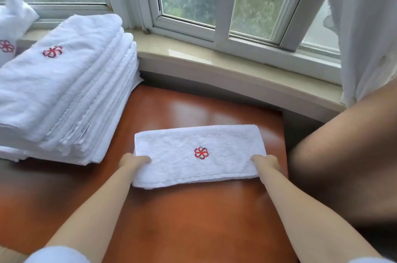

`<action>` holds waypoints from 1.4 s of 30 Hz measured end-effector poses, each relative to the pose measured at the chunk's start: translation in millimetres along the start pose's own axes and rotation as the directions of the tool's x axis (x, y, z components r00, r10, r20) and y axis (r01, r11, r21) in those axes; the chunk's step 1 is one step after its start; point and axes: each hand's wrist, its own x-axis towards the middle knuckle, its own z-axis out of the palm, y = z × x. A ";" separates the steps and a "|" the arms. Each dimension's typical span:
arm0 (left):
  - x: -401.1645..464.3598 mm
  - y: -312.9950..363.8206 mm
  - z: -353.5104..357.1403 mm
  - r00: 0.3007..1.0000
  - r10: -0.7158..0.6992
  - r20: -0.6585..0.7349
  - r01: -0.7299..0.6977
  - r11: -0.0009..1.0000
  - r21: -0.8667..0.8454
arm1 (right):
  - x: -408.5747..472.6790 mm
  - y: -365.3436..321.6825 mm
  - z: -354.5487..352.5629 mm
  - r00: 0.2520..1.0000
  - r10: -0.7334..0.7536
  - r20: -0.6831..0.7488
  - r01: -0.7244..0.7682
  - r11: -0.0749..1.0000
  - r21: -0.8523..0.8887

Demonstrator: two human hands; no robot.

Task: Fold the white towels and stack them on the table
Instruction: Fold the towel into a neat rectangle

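A folded white towel (189,161) with a red flower emblem lies flat on the reddish-brown table (193,219), in the middle of the view. My left hand (134,160) grips its left end, fingers on top. My right hand (266,162) grips its right end the same way. A tall stack of folded white towels (64,90) with the same emblem stands on the table at the left, leaning a little to the right.
A beige window sill (214,63) and a white-framed window run along the table's far edge. A white curtain (365,26) hangs at the right. Another white towel (10,26) sits at the far left. A dark blurred shape (343,166) fills the right side.
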 end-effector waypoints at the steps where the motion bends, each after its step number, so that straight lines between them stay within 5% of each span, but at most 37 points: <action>1: -0.2 5.4 -2.6 0.999 -0.007 0.046 0.008 1.000 -0.028 | 0.0 -2.5 -2.5 1.000 -0.022 0.016 0.022 1.000 0.001; 8: -40.9 41.4 -17.7 0.969 0.162 0.186 -0.130 0.976 -0.175 | -38.2 -16.5 -23.1 0.973 -0.107 0.205 0.033 0.942 0.334; 11: -74.5 55.8 -26.1 0.945 0.290 0.153 -0.260 0.947 -0.187 | -72.0 -27.6 -33.3 0.896 -0.096 0.433 -0.116 0.892 0.438; 15: -120.2 78.5 -36.4 0.893 0.432 0.121 -0.397 0.887 -0.237 | -118.6 -43.3 -42.9 0.796 -0.159 0.584 -0.133 0.896 0.425; 29: -159.2 134.4 -131.0 0.752 0.563 0.343 -0.381 0.796 -0.471 | -256.6 -96.8 -38.1 0.911 -0.361 0.198 0.046 0.568 0.822; 34: -134.1 152.3 -169.0 0.625 0.614 0.482 -0.381 0.779 -0.498 | -303.5 -116.2 3.7 0.952 -0.298 0.075 0.084 0.488 0.869; 42: -112.0 169.4 -199.1 0.639 0.605 0.474 -0.368 0.782 -0.502 | -350.1 -138.5 36.0 0.974 -0.223 -0.044 0.128 0.379 0.916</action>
